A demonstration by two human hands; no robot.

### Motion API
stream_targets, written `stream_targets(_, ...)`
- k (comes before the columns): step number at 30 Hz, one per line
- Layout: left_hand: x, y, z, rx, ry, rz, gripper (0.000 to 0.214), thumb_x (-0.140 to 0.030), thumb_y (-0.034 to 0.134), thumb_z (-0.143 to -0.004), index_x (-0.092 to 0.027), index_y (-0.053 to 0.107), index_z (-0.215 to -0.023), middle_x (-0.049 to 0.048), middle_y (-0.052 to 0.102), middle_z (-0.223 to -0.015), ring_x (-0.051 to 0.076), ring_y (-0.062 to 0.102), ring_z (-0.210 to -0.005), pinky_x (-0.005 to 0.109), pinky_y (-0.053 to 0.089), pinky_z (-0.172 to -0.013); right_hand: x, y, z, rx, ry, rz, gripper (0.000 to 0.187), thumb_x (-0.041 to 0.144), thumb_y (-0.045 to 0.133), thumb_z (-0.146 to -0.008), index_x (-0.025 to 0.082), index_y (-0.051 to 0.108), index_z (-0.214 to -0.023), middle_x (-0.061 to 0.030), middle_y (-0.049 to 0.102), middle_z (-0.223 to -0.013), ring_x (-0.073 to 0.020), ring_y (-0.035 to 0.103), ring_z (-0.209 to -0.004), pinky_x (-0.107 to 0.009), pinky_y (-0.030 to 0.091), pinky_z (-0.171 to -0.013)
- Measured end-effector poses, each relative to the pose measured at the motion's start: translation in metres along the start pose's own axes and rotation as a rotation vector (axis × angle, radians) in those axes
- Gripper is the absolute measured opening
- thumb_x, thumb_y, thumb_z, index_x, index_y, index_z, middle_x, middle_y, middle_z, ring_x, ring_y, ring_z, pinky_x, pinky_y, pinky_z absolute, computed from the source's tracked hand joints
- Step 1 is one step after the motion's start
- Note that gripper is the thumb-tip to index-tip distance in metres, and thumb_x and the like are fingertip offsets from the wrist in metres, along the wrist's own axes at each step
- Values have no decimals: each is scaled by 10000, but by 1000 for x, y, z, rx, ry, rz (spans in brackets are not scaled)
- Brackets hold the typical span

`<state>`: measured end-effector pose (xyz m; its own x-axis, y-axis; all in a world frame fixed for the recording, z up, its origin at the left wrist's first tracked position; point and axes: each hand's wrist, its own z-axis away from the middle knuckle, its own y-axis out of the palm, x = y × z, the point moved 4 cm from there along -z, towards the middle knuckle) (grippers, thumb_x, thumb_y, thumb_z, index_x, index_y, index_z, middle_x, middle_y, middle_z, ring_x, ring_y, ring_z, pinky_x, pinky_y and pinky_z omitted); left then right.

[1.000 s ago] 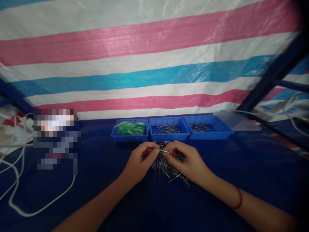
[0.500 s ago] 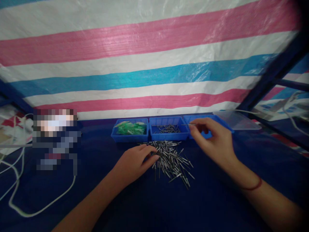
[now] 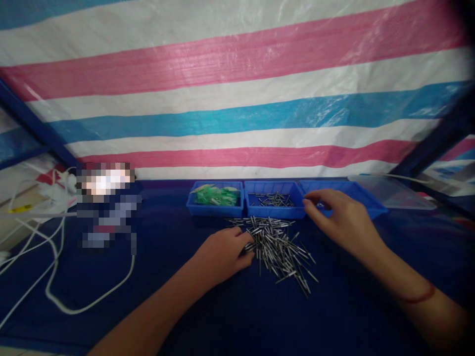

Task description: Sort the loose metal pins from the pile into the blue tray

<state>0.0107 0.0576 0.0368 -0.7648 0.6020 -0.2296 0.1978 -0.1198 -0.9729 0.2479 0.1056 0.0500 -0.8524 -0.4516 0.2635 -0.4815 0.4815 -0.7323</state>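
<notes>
A loose pile of thin metal pins, with the look of blind rivets, lies on the dark blue table. My left hand rests at the pile's left edge, thumb and fingers apart around a few pins and none plainly gripped. My right hand hovers by the right end of the middle blue bin, in front of the right blue bin. Its thumb and index fingertips are close together but slightly apart, with no pin visible between them. More pins lie inside the middle bin.
A left blue bin holds green plastic-wrapped items. A clear plastic lid lies at the back right. White cables loop over the table's left side near a blurred-out object. Striped sheeting hangs behind.
The view has swung left, so everything sits further right. The pin in my right fingertips is gone from them. My left fingers have come down onto the pile's edge.
</notes>
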Motion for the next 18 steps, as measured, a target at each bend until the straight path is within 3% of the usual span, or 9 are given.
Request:
stream_targets(7,-4,2,1,-28,-2,-19,206,-198,500,-854,-190,593,-1038,56,584,-914,204,585,-824,315,484,-752,39,10,10,81,-148,-162,118,246,524,-871,187,623,-846,-53,650,-793,-199,589,-752,-341,455,-724)
stream_targets(11,-4,3,1,-14,13,-15,219,-271,516,-877,-202,586,-1073,58,580,-971,209,587,-862,331,494,-782,50,14,13,153,-183,-201,121,225,511,-877,182,621,-853,-48,653,-787,-198,589,-755,-340,454,-714)
stream_targets(18,-5,3,-1,0,39,-50,243,-104,469,-881,-175,589,-1080,49,607,-944,186,600,-845,298,503,-792,61,19,16,234,-231,-256,115,188,505,-875,179,618,-854,-53,650,-802,-196,580,-755,-348,450,-708)
